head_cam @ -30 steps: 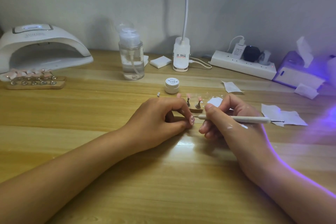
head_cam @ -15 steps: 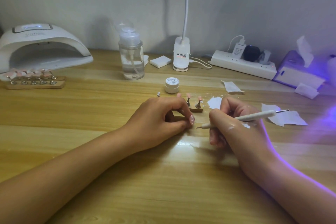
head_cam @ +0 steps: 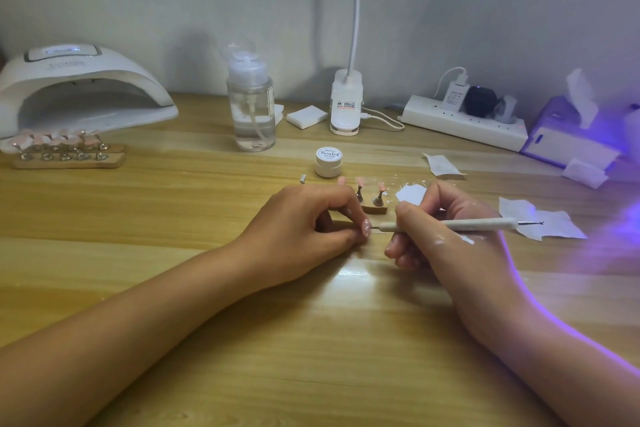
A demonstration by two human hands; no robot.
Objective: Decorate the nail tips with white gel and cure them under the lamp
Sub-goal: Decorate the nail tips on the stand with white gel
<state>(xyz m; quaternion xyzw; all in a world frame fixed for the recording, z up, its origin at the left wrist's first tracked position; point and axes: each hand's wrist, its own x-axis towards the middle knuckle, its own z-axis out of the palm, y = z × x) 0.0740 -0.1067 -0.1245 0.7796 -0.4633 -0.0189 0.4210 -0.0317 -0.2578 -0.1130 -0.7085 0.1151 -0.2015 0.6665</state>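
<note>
Hands meet at the middle of the wooden table (head_cam: 173,253): your left hand (head_cam: 304,218), fingers curled, pinches a pink nail tip (head_cam: 366,228) between thumb and forefinger, the tip's face turned toward your right; your right hand (head_cam: 446,236) grips a white dotting pen (head_cam: 446,225) like a pencil, the pen lying almost level, its fine metal point touching the nail tip, which carries small white dots; a second metal point shows at the pen's far end, over a scrap of white paper (head_cam: 543,222); white smears mark the back of your right hand. Just behind your left fingers sits a small wooden stand (head_cam: 374,209) with pink tips on metal pegs; beside it, to the right, a white patch (head_cam: 410,192) lies on the table with white splashes around it; the gel jar (head_cam: 328,161), lid on, stands just behind them. At far left the white curing lamp (head_cam: 79,87) rests with its opening toward you, a display lit on top; a wooden rack (head_cam: 69,159) of pink tips sits in front of it. Along the wall stand a clear pump bottle (head_cam: 251,107), a white pad (head_cam: 306,116), the base of a desk lamp (head_cam: 346,104), a power strip (head_cam: 464,123) with plugs in it and a tissue box (head_cam: 568,139); violet light spills in from the right edge.
</note>
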